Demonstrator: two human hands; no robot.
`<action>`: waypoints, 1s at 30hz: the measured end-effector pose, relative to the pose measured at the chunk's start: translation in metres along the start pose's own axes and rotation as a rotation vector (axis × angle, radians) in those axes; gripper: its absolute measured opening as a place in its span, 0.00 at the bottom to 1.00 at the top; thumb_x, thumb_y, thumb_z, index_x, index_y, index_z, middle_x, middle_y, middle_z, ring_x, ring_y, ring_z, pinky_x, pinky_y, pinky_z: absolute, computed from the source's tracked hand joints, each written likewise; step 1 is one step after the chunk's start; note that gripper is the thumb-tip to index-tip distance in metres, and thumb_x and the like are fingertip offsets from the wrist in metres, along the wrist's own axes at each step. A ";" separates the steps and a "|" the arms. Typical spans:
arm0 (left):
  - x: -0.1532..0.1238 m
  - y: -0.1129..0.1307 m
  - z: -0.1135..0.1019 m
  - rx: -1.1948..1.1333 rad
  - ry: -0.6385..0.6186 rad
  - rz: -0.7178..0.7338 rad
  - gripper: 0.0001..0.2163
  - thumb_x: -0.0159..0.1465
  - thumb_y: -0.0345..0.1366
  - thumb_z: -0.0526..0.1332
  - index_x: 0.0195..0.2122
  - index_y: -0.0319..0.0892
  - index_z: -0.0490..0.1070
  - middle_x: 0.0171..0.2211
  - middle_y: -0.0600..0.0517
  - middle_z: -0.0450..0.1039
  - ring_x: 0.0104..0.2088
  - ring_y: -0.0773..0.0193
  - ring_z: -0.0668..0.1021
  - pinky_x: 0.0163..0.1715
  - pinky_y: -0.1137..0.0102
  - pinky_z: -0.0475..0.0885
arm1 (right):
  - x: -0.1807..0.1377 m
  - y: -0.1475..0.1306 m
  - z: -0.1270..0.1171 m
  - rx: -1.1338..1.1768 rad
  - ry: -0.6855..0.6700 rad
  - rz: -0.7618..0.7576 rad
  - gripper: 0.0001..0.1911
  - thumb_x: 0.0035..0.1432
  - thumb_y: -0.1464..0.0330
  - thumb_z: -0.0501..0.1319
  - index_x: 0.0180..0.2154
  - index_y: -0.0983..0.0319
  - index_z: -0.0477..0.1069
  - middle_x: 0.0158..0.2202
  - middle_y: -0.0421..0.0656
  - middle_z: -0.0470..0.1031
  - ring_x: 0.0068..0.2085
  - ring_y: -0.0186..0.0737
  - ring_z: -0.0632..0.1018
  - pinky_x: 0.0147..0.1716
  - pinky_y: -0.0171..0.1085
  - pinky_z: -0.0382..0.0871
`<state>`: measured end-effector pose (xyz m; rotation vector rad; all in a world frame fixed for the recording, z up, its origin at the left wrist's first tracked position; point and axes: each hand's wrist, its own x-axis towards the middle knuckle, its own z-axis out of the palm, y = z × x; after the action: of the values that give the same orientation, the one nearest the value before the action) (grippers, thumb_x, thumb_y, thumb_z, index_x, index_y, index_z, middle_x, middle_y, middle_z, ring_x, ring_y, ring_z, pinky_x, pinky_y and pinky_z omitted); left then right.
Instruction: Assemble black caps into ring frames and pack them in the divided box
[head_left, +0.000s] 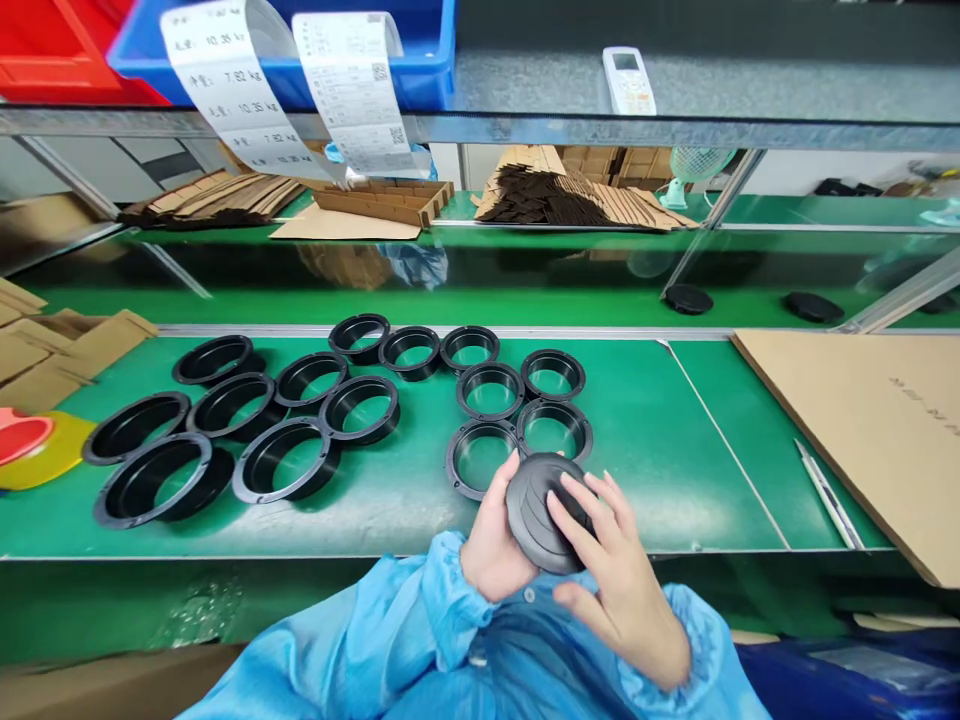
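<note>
A round black plastic cap [536, 515] with ridged top is held above the near edge of the green worktable [660, 470]. My left hand [491, 545] cups it from the left and below, fingers closed on its rim. My right hand [622, 590] lies on its right side, fingers spread over the cap's face. Just beyond the cap lie several black plastic rings [487, 390] in a cluster, the nearest ring [476, 458] touching distance from my left fingers. More black rings, larger ones [161, 480], spread over the table's left half.
A cardboard sheet [870, 420] covers the table's right end, with a white pen-like stick [825, 495] beside it. A yellow and red tape roll [30, 445] and folded cardboard sit at far left. Two black caps [688, 298] lie on the conveyor behind. Blue bin [420, 60] with paper labels overhead.
</note>
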<state>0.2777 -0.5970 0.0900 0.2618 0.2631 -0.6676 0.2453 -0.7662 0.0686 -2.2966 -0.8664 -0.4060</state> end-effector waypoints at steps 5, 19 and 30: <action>-0.001 -0.005 0.000 0.026 -0.001 -0.017 0.23 0.67 0.52 0.57 0.50 0.37 0.76 0.45 0.43 0.80 0.53 0.48 0.77 0.58 0.56 0.66 | 0.014 -0.002 -0.003 -0.031 -0.100 0.110 0.49 0.62 0.35 0.51 0.72 0.58 0.46 0.72 0.53 0.33 0.69 0.70 0.47 0.62 0.68 0.54; -0.009 0.001 -0.026 0.585 -0.053 -0.078 0.18 0.60 0.51 0.66 0.42 0.42 0.76 0.45 0.44 0.75 0.48 0.55 0.76 0.46 0.59 0.70 | 0.090 0.049 -0.006 -0.268 0.126 0.119 0.45 0.60 0.46 0.60 0.69 0.61 0.51 0.66 0.57 0.51 0.63 0.65 0.59 0.59 0.64 0.60; -0.001 -0.004 -0.048 0.826 -0.027 -0.136 0.12 0.53 0.41 0.68 0.36 0.42 0.75 0.38 0.49 0.76 0.39 0.62 0.76 0.38 0.68 0.68 | 0.057 0.064 -0.001 -0.459 -0.054 0.233 0.43 0.63 0.44 0.56 0.69 0.63 0.52 0.64 0.59 0.53 0.61 0.65 0.60 0.55 0.62 0.65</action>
<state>0.2670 -0.5835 0.0450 1.0302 -0.0375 -0.8917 0.3309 -0.7762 0.0673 -2.8039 -0.5595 -0.4783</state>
